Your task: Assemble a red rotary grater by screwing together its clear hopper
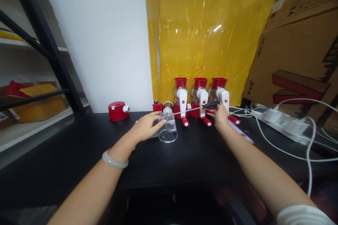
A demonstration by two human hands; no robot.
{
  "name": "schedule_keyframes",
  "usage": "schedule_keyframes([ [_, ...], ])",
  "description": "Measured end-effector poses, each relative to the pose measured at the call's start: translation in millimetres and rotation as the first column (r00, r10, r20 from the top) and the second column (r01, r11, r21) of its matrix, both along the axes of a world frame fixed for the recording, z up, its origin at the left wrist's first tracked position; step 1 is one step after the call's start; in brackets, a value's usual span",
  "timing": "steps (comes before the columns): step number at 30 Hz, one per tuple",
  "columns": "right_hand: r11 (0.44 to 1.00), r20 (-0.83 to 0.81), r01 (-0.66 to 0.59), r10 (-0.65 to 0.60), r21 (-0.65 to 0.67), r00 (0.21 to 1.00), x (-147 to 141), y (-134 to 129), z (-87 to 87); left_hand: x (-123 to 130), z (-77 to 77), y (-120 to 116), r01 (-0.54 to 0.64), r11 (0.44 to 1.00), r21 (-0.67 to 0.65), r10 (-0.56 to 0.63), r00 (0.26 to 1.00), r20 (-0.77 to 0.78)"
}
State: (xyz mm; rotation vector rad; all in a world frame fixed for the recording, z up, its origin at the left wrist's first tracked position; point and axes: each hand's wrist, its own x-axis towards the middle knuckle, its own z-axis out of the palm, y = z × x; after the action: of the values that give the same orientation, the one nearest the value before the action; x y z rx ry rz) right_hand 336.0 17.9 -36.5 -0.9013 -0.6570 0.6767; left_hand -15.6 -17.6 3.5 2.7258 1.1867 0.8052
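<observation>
My left hand [146, 126] is closed on a clear plastic grater housing [171, 125], whose round open rim faces down near the table top. In my right hand [220, 116] is a screwdriver [210, 104] with a black and yellow handle. Its long thin shaft points left, and the tip reaches the upper right part of the clear housing; I cannot tell whether it touches a screw. Just behind stands a metal grater drum [168, 105] beside a small red part [157, 107]. A red round base [118, 111] with a white knob sits farther left.
Three red and white rotary graters [202, 93] stand at the back of the black table [185, 168], cranks forward. White cables and a power strip [285, 126] lie at right. A large cardboard box [295, 52] leans behind them, and a shelf rack [50, 42] stands left.
</observation>
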Motion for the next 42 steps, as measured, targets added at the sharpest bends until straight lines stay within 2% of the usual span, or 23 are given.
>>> schedule_keyframes([
  [6,1.0,-0.054,-0.014,0.016,0.022,0.998,-0.2,-3.5,5.9,1.2,-0.2,-0.7,-0.018,1.0,0.006,0.018,1.0,0.02],
  [14,0.996,0.046,0.031,-0.035,0.088,0.998,-0.9,-0.4,1.1,1.6,-0.5,-0.2,-0.008,0.999,0.035,0.006,0.999,0.038],
  [19,0.999,0.076,0.021,-0.019,-0.031,0.997,-0.8,-4.2,4.0,3.0,-0.4,-0.9,0.002,1.0,0.014,-0.004,0.994,0.11],
  [21,0.998,0.053,-0.009,0.012,-0.061,0.999,-0.3,-6.3,5.8,3.8,0.6,-2.4,-0.039,0.999,-0.028,0.043,0.99,0.136],
  [25,0.999,0.011,-0.018,0.018,-0.04,1.0,0.3,-7.9,7.6,4.3,0.9,-4.2,-0.121,0.988,-0.095,0.135,0.979,0.155],
  [30,0.999,0.034,0.006,-0.005,-0.048,0.999,-1.3,-7.0,9.8,1.9,-3.5,-1.3,-0.051,0.994,-0.1,0.074,0.969,0.236],
  [33,0.998,0.039,0.013,-0.011,-0.067,0.999,-2.6,-6.5,10.3,1.8,-3.2,-1.2,-0.05,0.994,-0.099,0.071,0.972,0.222],
  [42,0.994,0.163,0.105,-0.111,0.042,0.98,0.2,-3.2,1.4,2.4,-1.9,-2.7,-0.079,0.991,-0.111,0.097,0.981,0.169],
])
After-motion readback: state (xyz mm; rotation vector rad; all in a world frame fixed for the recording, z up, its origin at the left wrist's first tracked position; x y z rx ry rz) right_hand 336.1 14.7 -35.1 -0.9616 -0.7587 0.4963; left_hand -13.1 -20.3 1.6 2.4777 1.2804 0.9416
